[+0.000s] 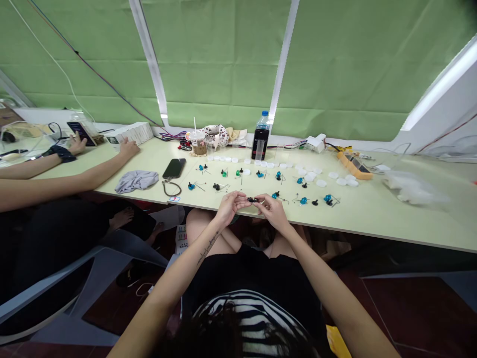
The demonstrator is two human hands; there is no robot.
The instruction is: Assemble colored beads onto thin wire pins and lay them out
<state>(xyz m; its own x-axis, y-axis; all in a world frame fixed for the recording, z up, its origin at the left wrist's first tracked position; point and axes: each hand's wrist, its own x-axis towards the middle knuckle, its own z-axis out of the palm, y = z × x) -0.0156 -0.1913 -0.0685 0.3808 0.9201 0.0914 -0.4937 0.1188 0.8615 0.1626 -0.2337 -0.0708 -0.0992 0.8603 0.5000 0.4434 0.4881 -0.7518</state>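
Observation:
Just over the table's front edge, my left hand (pixel 230 206) and my right hand (pixel 274 209) meet at a small black part (pixel 252 200). Fingers of both hands pinch it from either side; its exact kind is too small to make out. Close by on the table lie small blue pieces with black parts and thin bent wires, such as one blue piece (pixel 303 201) and another blue piece (pixel 191 186). Two green pieces (pixel 224 173) lie farther back. A black part (pixel 216 187) rests left of my hands.
White round caps (pixel 321 183) lie behind and to the right. Along the back stand a drink cup (pixel 198 142), a phone (pixel 260 144) and a bottle (pixel 265 119). A dark phone (pixel 174 168) and grey cloth (pixel 136 181) lie left. A co-worker's hand (pixel 129 147) touches white boxes (pixel 130 133).

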